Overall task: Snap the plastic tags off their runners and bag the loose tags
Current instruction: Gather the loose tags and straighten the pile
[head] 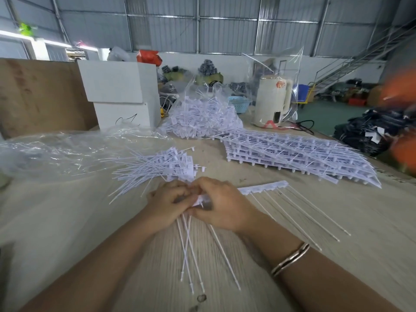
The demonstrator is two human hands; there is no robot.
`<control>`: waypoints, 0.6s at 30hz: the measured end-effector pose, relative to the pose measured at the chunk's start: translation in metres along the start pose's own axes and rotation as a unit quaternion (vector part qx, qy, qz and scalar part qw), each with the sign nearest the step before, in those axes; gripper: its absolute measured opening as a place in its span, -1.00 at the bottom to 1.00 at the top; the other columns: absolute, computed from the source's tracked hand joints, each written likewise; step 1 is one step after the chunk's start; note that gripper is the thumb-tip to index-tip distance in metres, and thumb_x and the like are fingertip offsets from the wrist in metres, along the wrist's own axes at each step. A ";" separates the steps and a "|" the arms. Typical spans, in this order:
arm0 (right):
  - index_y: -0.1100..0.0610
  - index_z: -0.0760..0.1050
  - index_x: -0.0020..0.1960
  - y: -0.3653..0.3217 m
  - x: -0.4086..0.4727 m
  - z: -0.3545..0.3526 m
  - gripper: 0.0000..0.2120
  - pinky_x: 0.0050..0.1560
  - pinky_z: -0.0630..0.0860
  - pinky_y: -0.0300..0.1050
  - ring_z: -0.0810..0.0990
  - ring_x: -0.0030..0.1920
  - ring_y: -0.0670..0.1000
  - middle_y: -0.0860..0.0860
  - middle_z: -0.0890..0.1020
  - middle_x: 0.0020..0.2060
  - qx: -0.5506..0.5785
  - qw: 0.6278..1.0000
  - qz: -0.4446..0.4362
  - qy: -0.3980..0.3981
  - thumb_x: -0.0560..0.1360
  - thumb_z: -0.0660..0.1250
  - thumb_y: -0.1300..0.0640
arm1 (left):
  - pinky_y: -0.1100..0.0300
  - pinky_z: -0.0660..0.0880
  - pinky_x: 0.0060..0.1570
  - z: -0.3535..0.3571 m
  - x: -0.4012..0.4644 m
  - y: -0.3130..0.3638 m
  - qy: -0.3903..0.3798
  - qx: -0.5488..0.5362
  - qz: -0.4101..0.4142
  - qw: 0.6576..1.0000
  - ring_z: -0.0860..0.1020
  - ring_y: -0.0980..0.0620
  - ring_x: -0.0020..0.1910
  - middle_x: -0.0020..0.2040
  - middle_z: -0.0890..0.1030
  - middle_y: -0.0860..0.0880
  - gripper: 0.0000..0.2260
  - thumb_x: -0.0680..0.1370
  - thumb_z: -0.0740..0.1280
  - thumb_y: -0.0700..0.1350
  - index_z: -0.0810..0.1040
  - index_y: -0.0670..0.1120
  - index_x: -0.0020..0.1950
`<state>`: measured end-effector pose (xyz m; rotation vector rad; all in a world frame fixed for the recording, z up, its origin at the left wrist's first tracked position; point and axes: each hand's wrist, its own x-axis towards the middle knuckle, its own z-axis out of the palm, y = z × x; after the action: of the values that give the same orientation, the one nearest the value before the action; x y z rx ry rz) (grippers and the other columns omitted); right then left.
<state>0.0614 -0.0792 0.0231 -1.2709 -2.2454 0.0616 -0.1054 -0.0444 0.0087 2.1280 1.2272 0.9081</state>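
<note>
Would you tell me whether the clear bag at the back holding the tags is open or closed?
Open: the clear bag has its mouth gaping upward, with loose tags heaped inside.

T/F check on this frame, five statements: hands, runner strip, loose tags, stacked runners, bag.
1. Both hands grip the runner strip. True: left hand, right hand.
2. Loose tags lie beyond the hands. True.
3. The stacked runners sit left of the hands. False: on the right.
4. The bracelet is on the left wrist. False: right wrist.
5. The clear bag behind holds tags. True.
</note>
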 end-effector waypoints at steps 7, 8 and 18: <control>0.06 0.55 0.09 0.024 -0.008 -0.011 -0.77 -0.14 0.46 -0.13 0.56 -0.17 -0.04 -0.02 0.64 -0.13 -0.006 0.998 0.057 -0.017 0.51 0.32 -0.03 | -0.14 0.26 0.25 -0.003 -0.001 0.002 0.012 0.022 0.016 1.000 0.43 0.00 0.06 -0.10 0.55 0.08 -0.82 0.53 0.32 0.03 0.53 0.00 -0.24; 0.06 0.57 0.06 0.024 -0.006 -0.009 -0.77 -0.15 0.45 -0.14 0.55 -0.20 -0.05 -0.02 0.64 -0.17 0.006 0.998 0.061 -0.018 0.52 0.30 -0.06 | -0.13 0.27 0.25 -0.004 -0.002 0.003 0.019 0.027 0.021 0.999 0.42 0.01 0.05 -0.10 0.55 0.08 -0.81 0.50 0.30 0.08 0.53 0.00 -0.23; 0.07 0.54 0.08 0.039 -0.012 -0.016 -0.81 -0.10 0.52 -0.11 0.57 -0.17 -0.06 -0.03 0.64 -0.12 0.064 0.987 0.144 0.010 0.52 0.32 0.01 | -0.10 0.23 0.29 -0.003 -0.001 0.001 0.083 0.035 -0.011 0.996 0.40 0.01 0.24 0.01 0.51 0.15 -0.92 0.50 0.32 0.10 0.53 0.13 -0.15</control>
<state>0.1037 -0.0709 0.0195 -1.5075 -1.9895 0.2939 -0.1077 -0.0454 0.0115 2.1250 1.3797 1.0647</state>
